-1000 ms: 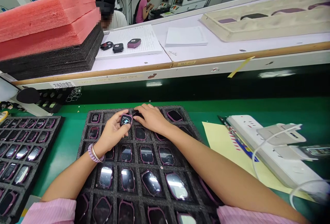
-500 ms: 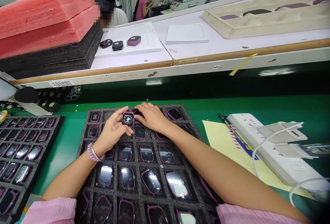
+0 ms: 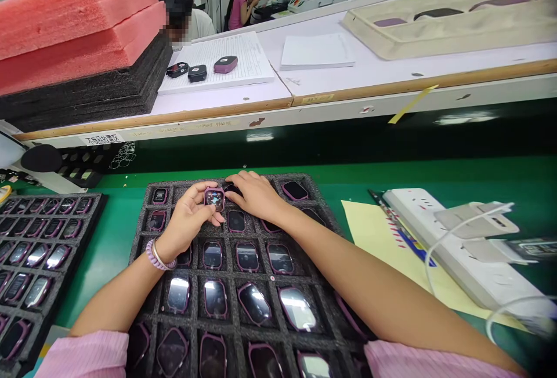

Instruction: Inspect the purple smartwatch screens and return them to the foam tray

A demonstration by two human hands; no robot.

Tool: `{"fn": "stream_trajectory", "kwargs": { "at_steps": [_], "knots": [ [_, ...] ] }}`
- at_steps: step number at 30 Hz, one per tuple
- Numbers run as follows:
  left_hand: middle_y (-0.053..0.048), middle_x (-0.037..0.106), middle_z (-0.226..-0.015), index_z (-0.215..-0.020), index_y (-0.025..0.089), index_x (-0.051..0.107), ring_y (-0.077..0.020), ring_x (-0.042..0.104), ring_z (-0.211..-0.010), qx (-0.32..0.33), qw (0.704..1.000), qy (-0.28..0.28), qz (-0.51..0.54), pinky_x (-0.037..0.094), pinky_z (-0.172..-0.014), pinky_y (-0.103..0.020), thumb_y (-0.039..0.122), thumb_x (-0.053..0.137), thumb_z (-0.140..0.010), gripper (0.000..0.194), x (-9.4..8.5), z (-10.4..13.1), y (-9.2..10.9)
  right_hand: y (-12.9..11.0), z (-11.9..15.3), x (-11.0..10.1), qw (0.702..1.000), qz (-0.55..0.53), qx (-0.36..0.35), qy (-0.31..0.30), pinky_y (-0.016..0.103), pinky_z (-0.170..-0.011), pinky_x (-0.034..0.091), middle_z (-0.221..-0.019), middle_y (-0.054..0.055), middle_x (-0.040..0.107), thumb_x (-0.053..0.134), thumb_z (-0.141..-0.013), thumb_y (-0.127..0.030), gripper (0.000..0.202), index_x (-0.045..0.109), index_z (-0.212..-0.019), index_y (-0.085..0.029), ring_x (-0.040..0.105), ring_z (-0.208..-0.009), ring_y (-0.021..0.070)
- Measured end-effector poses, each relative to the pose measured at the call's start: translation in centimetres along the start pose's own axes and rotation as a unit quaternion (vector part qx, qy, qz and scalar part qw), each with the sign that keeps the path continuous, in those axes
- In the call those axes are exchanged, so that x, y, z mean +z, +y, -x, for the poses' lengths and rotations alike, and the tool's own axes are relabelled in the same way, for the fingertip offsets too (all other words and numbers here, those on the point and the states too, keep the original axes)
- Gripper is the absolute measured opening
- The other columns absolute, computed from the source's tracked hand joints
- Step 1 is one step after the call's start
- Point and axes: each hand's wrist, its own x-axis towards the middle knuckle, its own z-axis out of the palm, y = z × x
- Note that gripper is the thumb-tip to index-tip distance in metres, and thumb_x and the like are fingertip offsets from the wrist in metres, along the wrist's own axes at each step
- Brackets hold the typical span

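Note:
My left hand [image 3: 189, 213] is closed on a small square smartwatch [image 3: 214, 199] with a purple case. Its screen is lit with small coloured icons, and my left thumb rests at the screen's lower edge. Beside it, my right hand [image 3: 255, 193] has thumb and forefinger apart, their tips close to the watch's right side; whether they touch it is unclear. Between those fingers shows part of a dark watch [image 3: 233, 188] in a compartment. Both hands are above the far rows of a black foam tray [image 3: 232, 273] holding many purple-cased watches, mostly with dark screens.
Another watch tray [image 3: 93, 221] lies at left. On the right are a white power strip [image 3: 461, 250] with plugged-in chargers and yellow paper [image 3: 361, 221]. A raised shelf holds stacked red foam [image 3: 82, 24], several watches on paper and a beige tray [image 3: 369, 36]. Two people sit beyond.
The held watch's screen has changed from a round dial-like display to scattered coloured icons, and the watch has tilted slightly. Both hands stay nearly in place.

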Motion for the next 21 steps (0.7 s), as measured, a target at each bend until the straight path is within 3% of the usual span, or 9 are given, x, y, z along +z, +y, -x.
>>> {"fn": "stream_trajectory", "kwargs": {
  "at_steps": [5,16,21],
  "knots": [
    [-0.005,0.066,-0.101,-0.121,0.016,0.056,-0.0123,0.067,-0.068,-0.006,1.000,0.000,0.013,0.054,-0.062,-0.022,0.018,0.068,-0.072,0.051,0.01,0.01,0.00,0.15,-0.08,0.18,1.000,0.002,-0.005,0.008,0.044,-0.095,0.046,-0.128,0.014,0.063,0.063,-0.104,-0.028,0.034,0.060,-0.136,-0.016,0.055,-0.120,0.0348],
    [-0.006,0.064,-0.102,-0.116,0.016,0.057,-0.0085,0.062,-0.061,-0.003,1.000,0.004,-0.016,0.049,-0.054,-0.020,0.026,0.078,-0.074,0.049,-0.03,-0.21,-0.20,0.39,-0.16,0.45,1.000,0.003,-0.013,0.014,0.044,-0.093,0.046,-0.125,0.015,0.064,0.062,-0.104,-0.030,0.034,0.061,-0.135,-0.016,0.056,-0.115,0.0343],
    [-0.006,0.065,-0.105,-0.119,0.016,0.055,-0.0106,0.066,-0.066,-0.002,1.000,-0.009,0.001,0.053,-0.059,-0.020,0.020,0.076,-0.072,0.052,0.07,-0.15,-0.19,0.24,-0.15,0.19,1.000,0.004,-0.006,0.002,0.045,-0.095,0.046,-0.127,0.016,0.063,0.062,-0.105,-0.028,0.035,0.060,-0.137,-0.015,0.056,-0.117,0.0348]
  ]
}}
